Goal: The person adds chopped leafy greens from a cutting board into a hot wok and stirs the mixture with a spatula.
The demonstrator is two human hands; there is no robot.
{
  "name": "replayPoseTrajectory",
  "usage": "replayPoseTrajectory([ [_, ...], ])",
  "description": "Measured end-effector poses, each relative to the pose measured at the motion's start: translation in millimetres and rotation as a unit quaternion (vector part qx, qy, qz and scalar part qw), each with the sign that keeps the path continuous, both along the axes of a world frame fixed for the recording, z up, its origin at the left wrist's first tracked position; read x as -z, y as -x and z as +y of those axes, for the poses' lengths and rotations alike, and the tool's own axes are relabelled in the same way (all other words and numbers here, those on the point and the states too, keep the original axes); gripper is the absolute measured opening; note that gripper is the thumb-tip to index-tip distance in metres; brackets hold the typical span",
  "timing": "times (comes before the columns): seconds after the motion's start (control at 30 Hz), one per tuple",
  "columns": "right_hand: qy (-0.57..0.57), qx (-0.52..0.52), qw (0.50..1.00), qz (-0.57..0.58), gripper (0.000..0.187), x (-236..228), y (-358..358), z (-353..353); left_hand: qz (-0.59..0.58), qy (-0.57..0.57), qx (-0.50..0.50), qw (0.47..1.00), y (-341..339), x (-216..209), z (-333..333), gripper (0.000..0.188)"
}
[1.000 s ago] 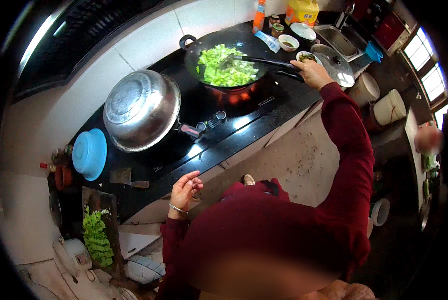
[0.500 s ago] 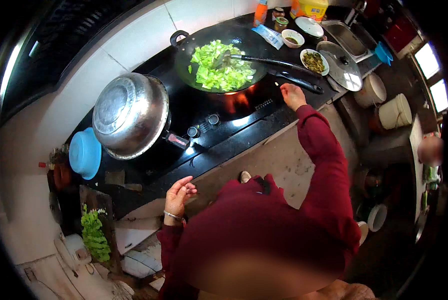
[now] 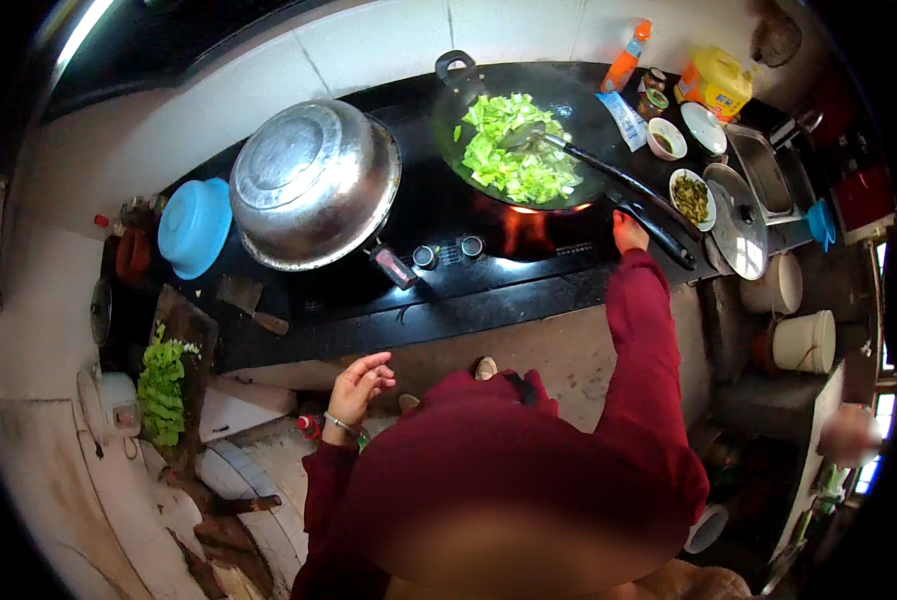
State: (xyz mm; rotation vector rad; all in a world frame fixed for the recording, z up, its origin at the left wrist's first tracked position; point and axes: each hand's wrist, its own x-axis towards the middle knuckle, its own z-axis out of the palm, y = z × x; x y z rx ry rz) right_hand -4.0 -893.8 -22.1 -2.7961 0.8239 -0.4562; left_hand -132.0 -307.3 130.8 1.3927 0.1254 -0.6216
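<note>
My right hand (image 3: 630, 233) is beside the black wok handle (image 3: 659, 236), fingers bunched; whatever they hold, if anything, is hidden. Chopped green leafy vegetable (image 3: 519, 172) lies in the dark wok (image 3: 589, 110) over a glowing red burner. A spatula (image 3: 609, 172) rests in the wok, its head among the greens and its black handle sticking out to the right, above the wok handle. Nothing is in my left hand (image 3: 361, 388), which hangs in front of the counter with loosely bent, parted fingers.
Left of the wok, an upturned metal basin (image 3: 314, 185) covers another pan. Near it are a blue basin (image 3: 195, 228) and a cleaver (image 3: 252, 305). A plate of cooked food (image 3: 691, 198), a glass lid (image 3: 739, 225) and a sink (image 3: 764, 180) are on the right.
The view has turned, so the stove sits further right in it. My right hand has come closer to the wok handle. My left hand keeps much the same pose.
</note>
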Motion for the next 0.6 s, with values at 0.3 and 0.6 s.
replayPoseTrajectory([
  [0.3, -0.168, -0.347, 0.900, -0.203, 0.013, -193, 95, 166, -0.059, 0.010, 0.113, 0.992, -17, 17, 2, 0.030],
  [0.6, -0.106, -0.506, 0.814, -0.265, 0.028, -268, 65, 294, -0.078, 0.081, 0.020, 0.993, 18, 36, 62, 0.030],
])
